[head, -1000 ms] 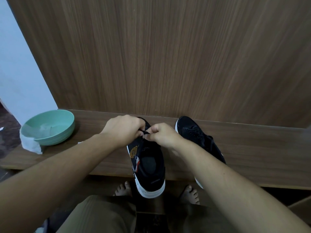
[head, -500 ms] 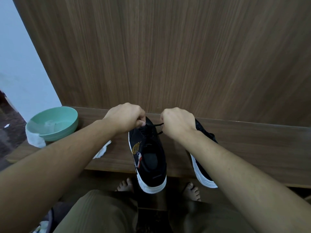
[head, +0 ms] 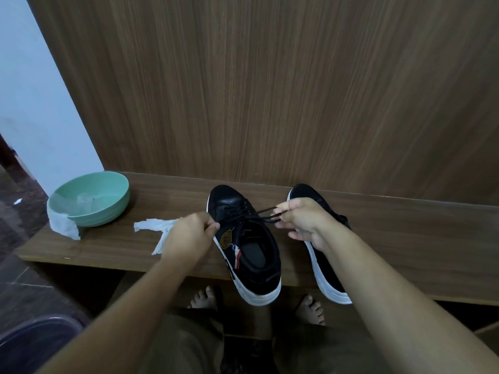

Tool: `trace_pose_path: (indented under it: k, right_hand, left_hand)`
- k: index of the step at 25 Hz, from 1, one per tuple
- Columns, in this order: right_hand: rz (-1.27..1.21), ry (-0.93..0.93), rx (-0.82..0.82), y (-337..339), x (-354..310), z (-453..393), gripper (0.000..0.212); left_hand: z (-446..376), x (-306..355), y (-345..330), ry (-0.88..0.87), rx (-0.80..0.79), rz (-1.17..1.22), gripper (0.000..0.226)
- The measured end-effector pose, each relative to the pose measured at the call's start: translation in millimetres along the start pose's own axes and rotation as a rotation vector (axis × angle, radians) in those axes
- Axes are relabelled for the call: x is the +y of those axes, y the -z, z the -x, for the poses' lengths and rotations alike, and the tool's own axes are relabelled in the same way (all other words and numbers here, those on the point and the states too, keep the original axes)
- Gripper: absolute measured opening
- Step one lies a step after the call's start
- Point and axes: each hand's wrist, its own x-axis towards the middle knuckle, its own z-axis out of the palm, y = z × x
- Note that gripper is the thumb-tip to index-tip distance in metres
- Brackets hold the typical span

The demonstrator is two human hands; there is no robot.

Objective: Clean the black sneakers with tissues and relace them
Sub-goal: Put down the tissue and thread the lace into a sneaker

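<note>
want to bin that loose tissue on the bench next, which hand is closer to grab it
Left. The left hand sits right against the tissue, partly covering it; the right hand is beyond the sneaker. Both pinch the lace, so it must let go first.

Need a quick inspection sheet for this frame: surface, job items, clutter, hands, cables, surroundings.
Surface: wooden bench, sneaker heels overhanging its front edge.
Job's things: left sneaker being laced, black lace stretched between both hands; right sneaker beside it, partly hidden by the forearm.
Clutter: crumpled tissue on the bench; green bowl with tissue draped over its rim.
Hands: left hand pinches one lace end; right hand pinches a lace loop.
Cables: nothing seen.
Surroundings: wood panel wall behind; bare feet below the bench; dark container at lower left.
</note>
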Motion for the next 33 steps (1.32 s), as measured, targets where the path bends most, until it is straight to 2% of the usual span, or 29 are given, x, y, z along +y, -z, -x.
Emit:
trace_pose_path:
  k: [1,2,4,5,8,9,10,11,13,14,15,16,18,19,20,22,25,28,30,33]
  right_hand:
    - [-0.222,-0.036,-0.071,-0.4,0.4,0.8,0.026]
    - [-0.338,-0.029,-0.107,-1.0,2.0,-0.1,0.025]
    - [-0.309,0.045,-0.105,-2.5,3.7,1.2,0.018]
    - [-0.115,0.117,-0.049,-1.2,4.1,0.4,0.016]
    - [0.86,0.339,0.228,8.4,-5.4,1.0,0.018]
    - [0.969,0.389,0.294,6.0,-11.4,5.7,0.019]
    - [0.934,0.4,0.32,2.9,-13.8,6.1,0.018]
    - [0.745,0.384,0.284,1.1,-13.8,3.9,0.015]
    - [0.089,0.247,0.048,1.8,-13.0,5.5,0.009]
    - [-0.09,0.179,-0.045,5.7,-11.1,9.5,0.01]
    - [-0.04,0.185,-0.06,12.5,-7.4,9.6,0.011]
    - [0.248,0.264,-0.007,20.7,-6.1,10.0,0.012]
    - [1.049,0.411,0.255,29.5,-9.2,11.4,0.012]
    - [1.227,0.516,0.332,29.7,-12.9,14.3,0.01]
    - [1.238,0.594,0.352,29.6,-16.6,17.0,0.008]
    - [1.143,0.583,0.337,28.2,-19.1,17.6,0.007]
    - [0.941,0.485,0.281,17.5,4.6,15.5,0.045]
    - [0.549,0.46,0.363,-11.3,38.6,31.7,0.05]
    - [0.357,0.377,0.388,-24.5,50.0,37.9,0.052]
    - [0.428,0.182,0.313,-25.2,49.7,40.0,0.051]
  left_hand:
    - [7.3,-0.4,-9.8,0.074,0.026,0.094,0.024]
    - [12.6,-1.3,-18.5,0.132,0.038,0.139,0.027]
    - [18.0,-3.9,-31.8,0.183,0.058,0.116,0.027]
    - [18.2,-5.0,-34.8,0.191,0.088,0.094,0.026]
    - [14.0,-7.6,-37.3,0.199,0.17,0.084,0.026]
    - [13.1,-9.1,-38.1,0.2,0.176,0.093,0.026]
    - [12.8,-10.1,-39.5,0.2,0.173,0.113,0.026]
    - [13.1,-11.2,-40.7,0.201,0.167,0.134,0.025]
    - [16.2,-12.5,-41.7,0.195,0.161,0.155,0.024]
    - [17.5,-12.5,-41.4,0.193,0.16,0.155,0.024]
    - [18.1,-12.6,-40.4,0.192,0.16,0.144,0.024]
    - [17.2,-12.8,-38.9,0.195,0.162,0.128,0.025]
    - [13.2,-13.1,-33.4,0.197,0.181,0.105,0.024]
    - [10.2,-13.6,-31.6,0.193,0.192,0.105,0.024]
    - [7.7,-13.4,-30.7,0.189,0.191,0.112,0.024]
    - [7.2,-15.1,-30.4,0.195,0.167,0.151,0.024]
    - [10.0,-22.9,-24.6,0.326,0.127,0.36,0.019]
    - [12.5,-34.1,-14.9,0.48,0.131,0.581,0.016]
    - [13.2,-35.8,-11.6,0.522,0.142,0.648,0.013]
    - [20.8,-22.9,-8.0,0.475,0.057,0.652,0.013]
